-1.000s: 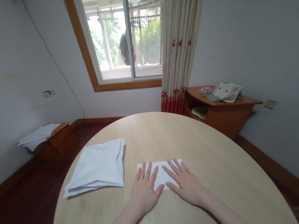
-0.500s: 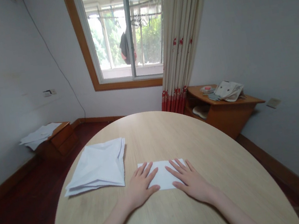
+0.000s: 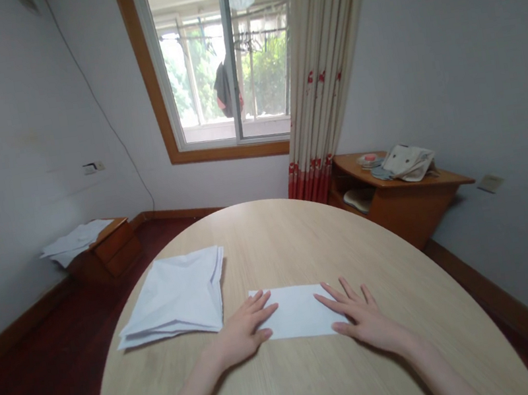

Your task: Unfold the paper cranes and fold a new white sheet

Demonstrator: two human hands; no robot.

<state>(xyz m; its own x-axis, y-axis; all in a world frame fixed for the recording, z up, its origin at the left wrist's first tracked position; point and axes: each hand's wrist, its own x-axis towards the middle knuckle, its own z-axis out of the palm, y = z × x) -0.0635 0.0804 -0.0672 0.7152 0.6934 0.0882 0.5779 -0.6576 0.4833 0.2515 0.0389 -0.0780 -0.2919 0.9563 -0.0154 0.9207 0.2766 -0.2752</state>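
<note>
While the left grip (image 3: 246, 331) lies unclasped on one end of a white sheet (image 3: 297, 313), the right grip (image 3: 363, 316) rests fanned out on the opposite end, likewise released. The sheet lies flat on the round worktop (image 3: 298, 385), between the two grips. Beyond the left grip, and to its left, sits a pile of paper (image 3: 178, 291).
</note>
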